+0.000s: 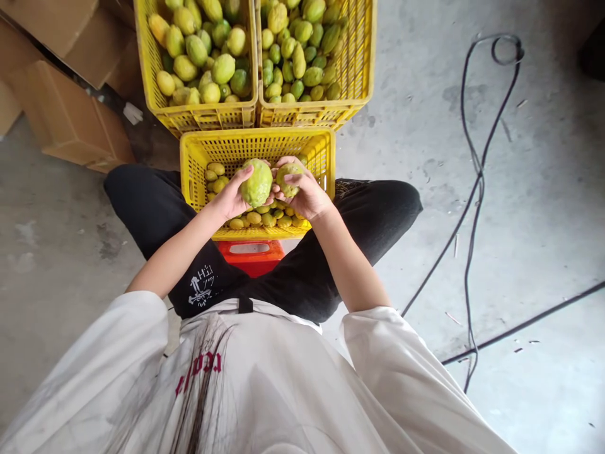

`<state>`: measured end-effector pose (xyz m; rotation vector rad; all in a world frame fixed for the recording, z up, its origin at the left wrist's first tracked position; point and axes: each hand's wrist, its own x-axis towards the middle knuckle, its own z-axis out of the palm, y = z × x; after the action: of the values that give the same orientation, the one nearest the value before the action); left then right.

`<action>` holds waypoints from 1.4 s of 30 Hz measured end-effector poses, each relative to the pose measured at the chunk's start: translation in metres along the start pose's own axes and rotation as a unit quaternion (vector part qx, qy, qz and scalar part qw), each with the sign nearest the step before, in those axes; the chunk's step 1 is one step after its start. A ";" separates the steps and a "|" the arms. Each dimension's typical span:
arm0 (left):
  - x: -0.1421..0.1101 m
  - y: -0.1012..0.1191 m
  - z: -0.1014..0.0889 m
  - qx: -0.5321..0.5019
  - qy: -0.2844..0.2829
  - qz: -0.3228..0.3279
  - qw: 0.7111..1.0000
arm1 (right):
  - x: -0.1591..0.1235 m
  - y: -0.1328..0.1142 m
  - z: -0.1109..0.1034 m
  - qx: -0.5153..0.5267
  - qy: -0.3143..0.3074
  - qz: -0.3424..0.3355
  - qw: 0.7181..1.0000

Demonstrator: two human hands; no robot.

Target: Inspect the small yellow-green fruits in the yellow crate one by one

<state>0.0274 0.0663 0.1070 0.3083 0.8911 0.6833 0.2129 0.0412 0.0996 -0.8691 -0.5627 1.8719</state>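
My left hand (pixel 231 198) is closed around a large yellow-green fruit (pixel 258 183), held above the near yellow crate (pixel 198 157). Beside it, my right hand (pixel 307 195) grips a smaller green fruit (pixel 287 176); the two fruits nearly touch. Several small yellow-green fruits (pixel 265 219) lie in the bottom of that crate, partly hidden by my hands. I am seated with the crate between my knees.
Two more yellow crates, left (pixel 155 94) and right (pixel 363 69), stand behind, both heaped with green and yellow fruit. A red stool (pixel 250 255) is under me. Cardboard boxes (pixel 66 113) sit at the left. Black cables (pixel 477 176) run over the concrete floor at the right.
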 end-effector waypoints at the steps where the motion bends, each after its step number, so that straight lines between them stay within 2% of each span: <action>1: 0.001 0.000 -0.001 0.003 0.001 0.008 1.000 | 0.001 0.000 0.001 -0.002 0.001 -0.012 1.000; 6: 0.003 0.013 -0.001 0.002 0.027 0.056 0.998 | 0.002 -0.007 0.007 0.011 0.030 -0.022 0.999; 11: -0.001 0.025 0.001 -0.011 0.046 0.075 0.996 | 0.005 -0.016 0.006 0.022 0.056 -0.023 0.998; 14: -0.002 0.022 0.001 -0.014 0.041 0.072 0.996 | 0.006 -0.010 0.002 0.023 0.066 -0.015 0.997; 19: 0.002 0.012 -0.001 0.002 0.042 0.055 0.998 | 0.010 0.014 0.000 0.009 0.077 0.029 0.997; 23: 0.003 0.010 0.000 0.007 0.037 0.055 0.998 | 0.015 0.025 -0.001 0.011 0.067 0.019 0.998; 28: -0.002 0.018 0.004 -0.004 0.020 0.066 0.998 | 0.018 0.020 -0.006 0.018 0.056 -0.010 0.998; 34: 0.000 0.025 0.002 -0.015 0.062 0.102 0.993 | 0.015 0.007 -0.007 0.067 0.016 -0.006 0.998; 39: 0.004 0.026 -0.005 -0.014 0.088 0.112 0.990 | 0.016 0.009 -0.012 0.027 0.068 0.002 0.997; 42: 0.004 0.023 -0.007 0.022 0.061 0.114 0.991 | 0.017 0.013 -0.014 0.007 0.079 0.026 0.997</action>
<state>0.0141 0.0859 0.1118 0.4166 0.9974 0.9024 0.2111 0.0514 0.0763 -1.0212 -0.4328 1.8317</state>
